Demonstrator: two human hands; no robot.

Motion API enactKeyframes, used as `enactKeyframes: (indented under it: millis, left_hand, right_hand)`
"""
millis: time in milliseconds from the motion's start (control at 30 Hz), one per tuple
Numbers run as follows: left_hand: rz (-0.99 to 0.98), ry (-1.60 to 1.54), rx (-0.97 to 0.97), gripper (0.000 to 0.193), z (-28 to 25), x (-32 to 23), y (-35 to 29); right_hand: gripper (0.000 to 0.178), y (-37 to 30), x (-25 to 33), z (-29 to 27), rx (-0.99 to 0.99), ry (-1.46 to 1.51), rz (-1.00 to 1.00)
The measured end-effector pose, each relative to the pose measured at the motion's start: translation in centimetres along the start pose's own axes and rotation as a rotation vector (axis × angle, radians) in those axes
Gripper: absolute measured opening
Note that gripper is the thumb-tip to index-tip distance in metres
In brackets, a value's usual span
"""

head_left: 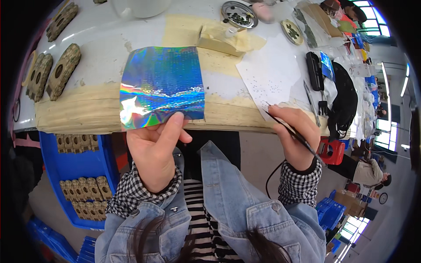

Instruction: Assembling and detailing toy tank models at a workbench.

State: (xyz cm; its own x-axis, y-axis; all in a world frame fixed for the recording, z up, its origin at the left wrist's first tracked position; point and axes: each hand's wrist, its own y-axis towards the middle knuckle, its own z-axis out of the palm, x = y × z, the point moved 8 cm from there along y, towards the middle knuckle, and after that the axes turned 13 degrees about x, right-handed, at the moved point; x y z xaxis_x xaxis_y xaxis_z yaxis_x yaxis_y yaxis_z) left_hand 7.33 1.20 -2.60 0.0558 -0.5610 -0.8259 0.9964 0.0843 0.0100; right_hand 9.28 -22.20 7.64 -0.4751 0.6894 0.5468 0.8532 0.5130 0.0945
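1. The sheet, shiny and rainbow-blue, was held over the front edge of the surface; whether its far part rested there could not be told.
2. It looked light, thin and bendy, probably smooth to the touch. Wrinkles crossed its lower half, so it seemed likely to crease under a hard pinch. The near edge or a corner appeared the best place to hold, clear of the fine rows of marks.
3. The left hand was closed on that near edge, thumb on top and fingers beneath.
4. The right hand was closed around a slim black pen, held like a pencil. It looked light and rigid, with a delicate tip best kept from knocks; a grip on the barrel suited it. A cord hung beside the right sleeve.
5. The pen's tip was at the near end of a white paper scattered with tiny specks; contact could not be told.
6. Behind the sheet, a wrapped block stood partly in the way. Patterned cases lay left; a metal tool and a black box lay right.
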Motion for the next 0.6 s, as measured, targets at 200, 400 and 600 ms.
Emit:
enactKeyframes:
  millis: [200, 400, 600]
  left_hand:
    - [0.020, -0.003, 0.022, 0.015, 0.0, 0.0, -0.1]
    - [0.031, -0.010, 0.040, 0.012, 0.1, 0.0, 0.0]
    - [0.029, -0.010, 0.032, 0.012, 0.1, 0.0, 0.0]
  right_hand:
    - [0.014, -0.7, -4.5, 0.7, 0.015, 0.684, 0.354]
    - [0.013, -0.6, -5.5, 1.5, 0.121, 0.775, 0.478]
    - [0.013, -0.4, -5.5, 1.5, 0.140, 0.760, 0.476]
